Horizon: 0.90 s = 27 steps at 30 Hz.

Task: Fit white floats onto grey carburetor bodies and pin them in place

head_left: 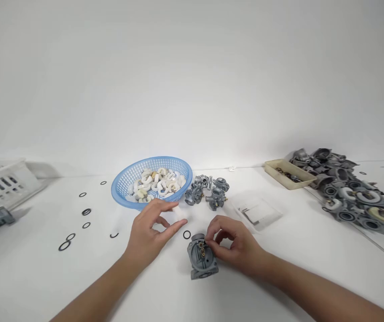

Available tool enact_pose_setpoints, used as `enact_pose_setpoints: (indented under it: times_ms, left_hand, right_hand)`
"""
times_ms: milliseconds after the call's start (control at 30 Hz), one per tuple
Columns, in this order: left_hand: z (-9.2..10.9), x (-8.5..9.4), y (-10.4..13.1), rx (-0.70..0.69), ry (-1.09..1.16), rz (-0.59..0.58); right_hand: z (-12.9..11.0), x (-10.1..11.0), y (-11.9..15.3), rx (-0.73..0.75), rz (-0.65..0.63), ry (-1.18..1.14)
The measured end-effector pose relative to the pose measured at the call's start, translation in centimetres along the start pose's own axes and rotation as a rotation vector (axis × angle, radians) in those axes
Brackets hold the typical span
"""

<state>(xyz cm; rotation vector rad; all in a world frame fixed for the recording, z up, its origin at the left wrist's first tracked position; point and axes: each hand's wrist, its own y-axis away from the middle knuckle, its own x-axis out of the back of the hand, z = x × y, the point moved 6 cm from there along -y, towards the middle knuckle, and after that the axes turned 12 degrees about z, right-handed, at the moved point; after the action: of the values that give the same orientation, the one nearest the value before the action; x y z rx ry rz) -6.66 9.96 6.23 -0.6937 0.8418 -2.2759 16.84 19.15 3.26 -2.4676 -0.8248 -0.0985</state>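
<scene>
A grey metal carburetor body (201, 257) lies on the white table with its round cavity and brass parts facing up. My right hand (230, 239) is at its upper right edge, thumb and forefinger pinched together; what they hold, if anything, is too small to make out. To the upper left of the body, my left hand (156, 226) hovers with thumb and forefinger apart and nothing between them. A black rubber ring (187, 235) lies on the table between the two hands.
Behind the hands stand a blue basket (120, 197) of white plastic pieces and several small carburetors (216, 198). A clear bag (257, 212), a cream tray (280, 180) and piled metal bodies (348, 192) are at right. Black rings (65, 245) and a white basket (6, 185) lie left.
</scene>
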Motion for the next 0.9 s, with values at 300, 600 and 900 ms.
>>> enact_pose_setpoints:
  times_ms: [300,600,900]
  left_hand:
    - [0.0,-0.7,0.6,0.101,0.171,0.031]
    - [3.6,-2.7,3.1,0.239,0.279,-0.133]
    - [3.8,-2.6,4.6,0.218,0.175,-0.146]
  right_hand:
    - [-0.2,0.1,0.0,0.044,-0.014,0.058]
    - [-0.6,0.3,0.4,-0.066,0.043,0.026]
    - [-1.4,0.9,1.2,-0.171,0.134,0.074]
